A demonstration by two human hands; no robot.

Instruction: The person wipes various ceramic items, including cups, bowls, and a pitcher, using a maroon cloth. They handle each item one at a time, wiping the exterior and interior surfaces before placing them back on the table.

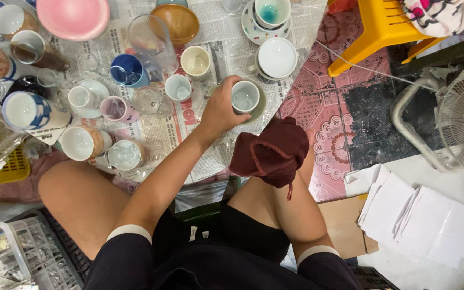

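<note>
One cup [245,97] gripped by left hand [220,109]; right hand hidden under cloth [270,152]

Cups [179,87] crowd left of left hand [218,110]; tiled floor [345,102] rightward open.

Left arm: bare below a short dark sleeve, reaching forward and up from the lower left, elbow nearly straight.
Left hand [220,110]: fingers curled closed in a grip, thumb on top, back of the hand toward the camera.
Right arm: bent, forearm angled up toward the centre.
Right hand [273,152]: hidden under dark red fabric; its fingers cannot be seen.
Legs: bare knees spread apart, seated.
</note>
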